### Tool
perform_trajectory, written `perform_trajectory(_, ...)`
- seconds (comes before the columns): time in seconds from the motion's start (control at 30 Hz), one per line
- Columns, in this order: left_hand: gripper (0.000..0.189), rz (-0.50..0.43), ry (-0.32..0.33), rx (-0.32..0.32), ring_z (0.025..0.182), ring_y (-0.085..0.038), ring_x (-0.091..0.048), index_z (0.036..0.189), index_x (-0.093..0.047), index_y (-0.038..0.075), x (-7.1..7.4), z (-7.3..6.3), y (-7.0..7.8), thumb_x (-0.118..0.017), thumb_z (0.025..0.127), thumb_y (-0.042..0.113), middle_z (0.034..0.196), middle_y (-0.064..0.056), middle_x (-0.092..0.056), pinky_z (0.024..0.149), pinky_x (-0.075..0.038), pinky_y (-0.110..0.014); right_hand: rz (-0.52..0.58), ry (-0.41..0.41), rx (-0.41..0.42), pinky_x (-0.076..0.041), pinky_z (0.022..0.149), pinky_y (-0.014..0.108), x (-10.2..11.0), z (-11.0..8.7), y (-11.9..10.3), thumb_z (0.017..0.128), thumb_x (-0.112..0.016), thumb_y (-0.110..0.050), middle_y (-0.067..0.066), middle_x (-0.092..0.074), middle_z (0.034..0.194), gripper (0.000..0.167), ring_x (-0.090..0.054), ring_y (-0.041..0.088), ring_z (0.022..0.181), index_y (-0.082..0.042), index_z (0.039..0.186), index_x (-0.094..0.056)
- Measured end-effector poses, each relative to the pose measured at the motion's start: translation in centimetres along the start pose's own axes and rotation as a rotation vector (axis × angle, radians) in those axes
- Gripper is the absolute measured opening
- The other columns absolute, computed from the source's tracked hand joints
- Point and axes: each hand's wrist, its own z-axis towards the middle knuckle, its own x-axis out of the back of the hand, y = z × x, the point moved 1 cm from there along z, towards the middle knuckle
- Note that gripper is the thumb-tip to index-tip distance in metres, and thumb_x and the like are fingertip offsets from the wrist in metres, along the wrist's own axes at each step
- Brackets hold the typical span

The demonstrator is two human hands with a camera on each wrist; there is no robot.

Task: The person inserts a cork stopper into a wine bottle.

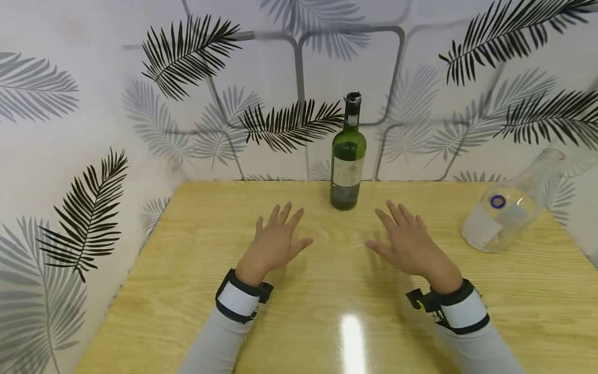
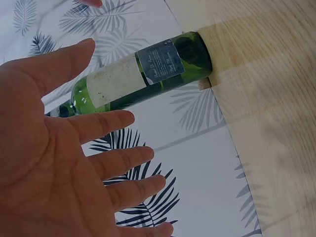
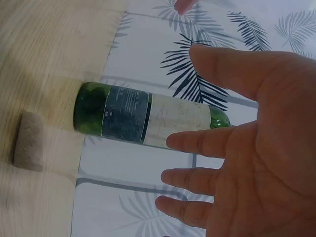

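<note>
A green wine bottle [image 1: 346, 169] with a pale label and a darker one below stands upright toward the back of the table. My left hand [image 1: 275, 241] is held out on its left, fingers spread and straight, holding nothing. On the other side my right hand [image 1: 406, 244] mirrors it, also spread and bare. Both hands are apart from the bottle, with faint shadows under them. In the right wrist view a brown cork [image 3: 28, 140] sits on the table beside the bottle's base; the head view does not show it.
A clear glass bottle [image 1: 500, 213] with a white label and a round blue mark stands at the right of the wooden table [image 1: 196, 270]. Behind the table's back edge rises a wall [image 1: 266, 67] with a leaf pattern. Each wrist wears a strapped camera band [image 1: 238, 298].
</note>
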Motion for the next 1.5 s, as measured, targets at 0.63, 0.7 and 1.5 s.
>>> perform_trajectory(0.63,0.074,-0.029,0.066,-0.018,0.153,-0.039,-0.014,0.161,-0.023,0.019,1.0,1.1,0.2,-0.052,0.101,0.052,0.166,-0.016,-0.016,0.117,-0.016,-0.069,-0.013,0.073,0.044,-0.017,0.108,0.078,1.4,0.6,0.1,0.101,-0.06,-0.039,0.036,-0.019,0.158,0.073,-0.019,0.058,0.143,0.004,0.152,-0.032)
perform_trajectory(0.7,0.077,-0.059,0.152,-0.052,0.15,-0.042,-0.022,0.161,-0.022,0.015,1.2,2.1,0.5,-0.055,0.101,0.05,0.164,-0.02,-0.02,0.116,-0.023,-0.067,-0.016,0.122,0.069,-0.018,0.108,0.078,1.7,0.9,0.1,0.1,-0.062,-0.036,0.036,-0.018,0.158,0.075,-0.019,0.058,0.143,0.005,0.153,-0.029)
perform_trajectory(1.5,0.084,-0.729,0.331,-0.122,0.138,-0.03,-0.045,0.161,-0.021,0.014,3.4,17.4,6.1,-0.067,0.096,0.041,0.158,-0.013,-0.035,0.11,-0.043,-0.046,0.78,0.391,0.066,-0.03,0.116,0.06,1.1,15.2,2.6,0.099,-0.064,-0.024,0.018,-0.012,0.166,0.094,-0.022,0.042,0.15,-0.011,0.161,0.005)
